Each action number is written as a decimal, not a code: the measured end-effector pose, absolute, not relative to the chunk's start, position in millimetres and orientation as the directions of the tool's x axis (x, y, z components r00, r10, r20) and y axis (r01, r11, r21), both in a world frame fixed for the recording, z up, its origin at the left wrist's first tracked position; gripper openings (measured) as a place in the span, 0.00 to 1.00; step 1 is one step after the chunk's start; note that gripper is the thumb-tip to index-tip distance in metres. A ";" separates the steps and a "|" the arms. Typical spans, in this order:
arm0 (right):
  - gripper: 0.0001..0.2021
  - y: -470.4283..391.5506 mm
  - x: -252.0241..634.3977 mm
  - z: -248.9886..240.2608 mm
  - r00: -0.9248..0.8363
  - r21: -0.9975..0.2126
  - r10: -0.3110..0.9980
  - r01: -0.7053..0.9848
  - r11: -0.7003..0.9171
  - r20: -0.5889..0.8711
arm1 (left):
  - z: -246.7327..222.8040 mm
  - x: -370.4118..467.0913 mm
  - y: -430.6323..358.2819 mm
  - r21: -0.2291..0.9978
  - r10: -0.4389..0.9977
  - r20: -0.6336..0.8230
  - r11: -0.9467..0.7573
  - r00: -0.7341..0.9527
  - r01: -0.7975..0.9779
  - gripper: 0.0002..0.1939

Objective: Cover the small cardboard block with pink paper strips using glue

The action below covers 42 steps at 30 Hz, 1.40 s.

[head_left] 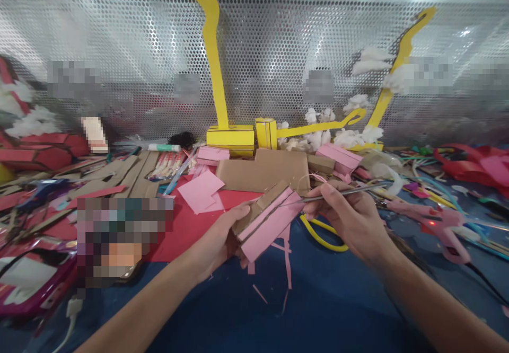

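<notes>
A small cardboard box [270, 223], partly covered with pink paper, is tilted above the blue table. My left hand [225, 236] grips its left end, thumb on top and fingers beneath. In my right hand [345, 212] is a thin metal tool [338, 192], held in a pinch, its tip touching the pink paper near the box's upper right edge. What kind of tool it is, I cannot tell. Pink paper strips [287, 263] hang or lie below the box. Behind the box lies a flat brown cardboard piece [262, 167].
A pink glue gun [433, 218] with a lit red light lies at right, its cable trailing. Yellow cardboard stands [230, 135] are by the perforated metal screen [159, 40]. Pink paper pieces [201, 191] rest on red sheet. Cardboard strips [135, 173] clutter the left.
</notes>
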State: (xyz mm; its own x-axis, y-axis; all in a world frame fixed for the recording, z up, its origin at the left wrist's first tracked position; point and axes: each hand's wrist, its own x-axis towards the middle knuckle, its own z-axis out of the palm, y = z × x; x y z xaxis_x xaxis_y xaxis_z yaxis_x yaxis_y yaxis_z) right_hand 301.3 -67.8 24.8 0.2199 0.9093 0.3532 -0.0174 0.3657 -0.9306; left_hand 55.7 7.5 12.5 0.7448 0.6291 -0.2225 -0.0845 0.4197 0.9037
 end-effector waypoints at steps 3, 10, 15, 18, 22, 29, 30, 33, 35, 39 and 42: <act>0.11 -67.8 300.5 23.8 0.211 -0.929 0.912 -0.041 0.368 0.351 | 12.2 56.1 6.8 0.902 0.645 -0.244 0.425 0.724 -0.074 0.28; 0.16 -68.7 292.3 24.2 0.163 -0.942 0.932 -0.033 0.334 0.324 | 14.0 57.6 5.7 0.902 0.676 -0.247 0.422 0.694 -0.090 0.22; 0.17 -64.2 296.7 26.5 0.270 -0.927 0.906 -0.102 0.362 0.325 | 12.5 56.9 6.3 0.902 0.674 -0.232 0.418 0.701 -0.104 0.24; 0.17 -63.8 297.1 25.5 0.307 -0.911 0.886 -0.110 0.397 0.349 | 12.1 56.4 6.0 0.903 0.681 -0.236 0.418 0.693 -0.103 0.25; 0.17 -65.4 292.5 24.0 0.259 -0.922 0.904 -0.093 0.375 0.342 | 13.4 56.4 4.8 0.900 0.670 -0.247 0.426 0.700 -0.089 0.25; 0.16 -63.3 298.3 26.1 0.347 -0.920 0.873 -0.065 0.387 0.343 | 13.7 56.2 5.7 0.897 0.684 -0.236 0.426 0.690 -0.115 0.24; 0.16 -63.2 299.4 26.7 0.368 -0.918 0.864 -0.063 0.392 0.344 | 13.2 56.2 6.0 0.899 0.690 -0.237 0.423 0.684 -0.116 0.24; 0.16 -64.2 299.1 26.5 0.391 -0.913 0.851 -0.059 0.404 0.352 | 12.2 56.5 6.4 0.900 0.697 -0.238 0.419 0.676 -0.115 0.23; 0.16 -65.6 296.1 24.1 0.338 -0.917 0.871 -0.056 0.396 0.356 | 12.2 56.8 6.2 0.897 0.696 -0.236 0.424 0.678 -0.124 0.22; 0.15 -66.8 291.6 18.4 0.227 -0.919 0.899 -0.037 0.393 0.375 | 12.5 56.7 5.1 0.891 0.693 -0.218 0.429 0.687 -0.150 0.21; 0.14 -66.0 293.1 19.6 0.292 -0.916 0.878 -0.012 0.400 0.380 | 11.1 55.9 5.3 0.891 0.698 -0.208 0.424 0.686 -0.162 0.21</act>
State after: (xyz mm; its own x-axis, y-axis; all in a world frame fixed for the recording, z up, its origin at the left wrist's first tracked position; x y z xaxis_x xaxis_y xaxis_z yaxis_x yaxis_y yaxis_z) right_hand 293.1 -66.0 19.6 0.2922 0.8777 0.3799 -0.0117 0.4005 -0.9162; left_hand 55.9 5.3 11.1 0.6855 0.6978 -0.2077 -0.1619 0.4243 0.8909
